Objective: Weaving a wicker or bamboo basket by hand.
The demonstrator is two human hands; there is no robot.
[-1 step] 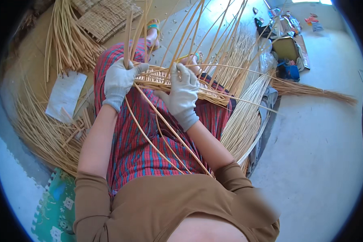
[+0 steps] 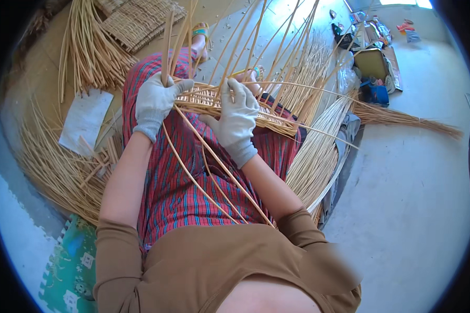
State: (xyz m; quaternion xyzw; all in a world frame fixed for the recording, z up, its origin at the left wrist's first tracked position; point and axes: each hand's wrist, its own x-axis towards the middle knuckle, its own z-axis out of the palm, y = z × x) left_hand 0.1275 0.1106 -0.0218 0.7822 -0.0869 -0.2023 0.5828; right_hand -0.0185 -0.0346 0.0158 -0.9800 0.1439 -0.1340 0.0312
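A partly woven cane basket [image 2: 201, 98] lies across my lap, with long upright stakes [image 2: 256, 39] fanning out from its far side. My left hand [image 2: 155, 101], in a pale work glove, closes around the basket's left end, where a thick flat stake [image 2: 167, 44] stands up beside the thumb. My gloved right hand [image 2: 236, 120] is at the middle of the near edge, its fingers bent around a thin cane strand [image 2: 303, 87] that trails off to the right. The exact fingertip contact is partly hidden. Several loose canes [image 2: 214, 156] hang from the near edge over my plaid trousers.
Bundles of cane lie left [image 2: 96, 52] and right [image 2: 318, 161] of my legs. A woven mat [image 2: 141, 23] and a sheet of paper [image 2: 87, 120] are at the left. Farther right are a tied cane bundle [image 2: 402, 119], an open box [image 2: 371, 65] and a blue container [image 2: 376, 93].
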